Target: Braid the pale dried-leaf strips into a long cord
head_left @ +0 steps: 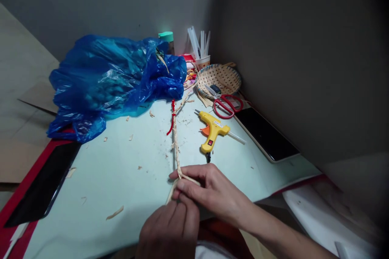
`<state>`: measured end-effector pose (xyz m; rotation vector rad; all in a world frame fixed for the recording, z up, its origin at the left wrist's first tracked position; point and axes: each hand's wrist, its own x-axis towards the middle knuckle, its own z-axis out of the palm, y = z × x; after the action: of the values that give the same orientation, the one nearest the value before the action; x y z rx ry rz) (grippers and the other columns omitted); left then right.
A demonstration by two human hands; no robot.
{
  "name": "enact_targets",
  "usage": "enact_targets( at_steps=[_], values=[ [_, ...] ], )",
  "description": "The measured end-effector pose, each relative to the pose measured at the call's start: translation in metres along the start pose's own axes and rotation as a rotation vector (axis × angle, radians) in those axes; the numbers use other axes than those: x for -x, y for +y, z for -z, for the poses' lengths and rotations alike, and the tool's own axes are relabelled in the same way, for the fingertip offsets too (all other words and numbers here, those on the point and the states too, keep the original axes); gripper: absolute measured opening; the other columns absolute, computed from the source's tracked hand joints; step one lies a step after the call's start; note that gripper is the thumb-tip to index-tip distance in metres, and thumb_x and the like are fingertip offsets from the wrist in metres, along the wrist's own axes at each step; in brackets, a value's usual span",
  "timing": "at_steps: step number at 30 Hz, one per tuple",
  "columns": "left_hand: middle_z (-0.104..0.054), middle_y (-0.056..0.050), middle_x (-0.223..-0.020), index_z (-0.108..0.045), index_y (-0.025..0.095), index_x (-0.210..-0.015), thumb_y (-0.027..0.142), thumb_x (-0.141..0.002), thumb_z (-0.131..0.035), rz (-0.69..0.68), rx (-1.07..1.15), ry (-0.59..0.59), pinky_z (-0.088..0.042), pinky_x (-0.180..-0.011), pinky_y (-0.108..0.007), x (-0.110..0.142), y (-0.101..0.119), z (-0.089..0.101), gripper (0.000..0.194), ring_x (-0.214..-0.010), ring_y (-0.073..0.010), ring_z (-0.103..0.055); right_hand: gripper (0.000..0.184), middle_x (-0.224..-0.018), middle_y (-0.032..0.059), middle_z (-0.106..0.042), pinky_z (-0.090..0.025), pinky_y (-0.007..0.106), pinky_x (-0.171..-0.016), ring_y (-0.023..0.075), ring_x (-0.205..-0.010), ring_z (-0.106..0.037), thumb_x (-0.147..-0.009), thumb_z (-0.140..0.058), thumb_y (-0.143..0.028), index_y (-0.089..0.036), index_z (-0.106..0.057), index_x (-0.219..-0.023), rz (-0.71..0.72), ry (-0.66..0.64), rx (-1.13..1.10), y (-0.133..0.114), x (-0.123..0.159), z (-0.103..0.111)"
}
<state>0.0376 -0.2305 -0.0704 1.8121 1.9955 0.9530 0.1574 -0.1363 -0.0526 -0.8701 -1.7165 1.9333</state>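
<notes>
A pale braid of flat plant strips (176, 149) runs from the back of the table toward me, with a red tie (173, 117) round its far part. At its near end loose strands fan out. My right hand (206, 188) pinches the braid there between thumb and fingers, one strand lying across the fingers. Just below it, my left hand (172, 226) is closed, its knuckles toward me, by another strand that slants down to the left. The fingertips of the left hand are partly hidden.
A yellow glue gun (212, 129), red-handled scissors (227, 106), a phone or tablet (267, 133) and a woven basket (223, 77) lie to the right. A blue plastic bag (112, 81) fills the back left. Behind stands a cup of glue sticks (202, 61). Strip scraps (114, 213) dot the table.
</notes>
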Motion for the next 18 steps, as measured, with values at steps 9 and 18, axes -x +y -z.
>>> enact_targets(
  at_steps=[9, 18],
  values=[
    [-0.064, -0.004, -0.080, -0.063, 0.024, -0.091, 0.035, -0.082, -0.060, 0.294, 0.433, 0.046, -0.044, -0.070, -0.030, -0.038, 0.002, 0.029, 0.014, -0.074, -0.0200, -0.057, 0.037, -0.071, -0.0002, -0.060, -0.038, 0.021, -0.063, 0.0092, -0.062, -0.046, -0.099, -0.037, -0.029, -0.014, -0.064, -0.078, 0.070, 0.056, 0.110, 0.001, 0.006, 0.003],
    [-0.050, 0.005, -0.060, -0.051, 0.020, -0.113, 0.043, -0.084, -0.060, 0.599, 1.003, -0.490, -0.009, -0.042, -0.020, -0.052, -0.009, 0.021, 0.038, -0.043, -0.0038, -0.019, 0.026, -0.088, 0.0018, -0.067, -0.043, 0.023, -0.073, 0.0124, -0.078, -0.061, -0.098, -0.035, -0.018, -0.019, -0.060, -0.103, 0.188, -0.037, 0.352, -0.016, 0.010, 0.008]
  ],
)
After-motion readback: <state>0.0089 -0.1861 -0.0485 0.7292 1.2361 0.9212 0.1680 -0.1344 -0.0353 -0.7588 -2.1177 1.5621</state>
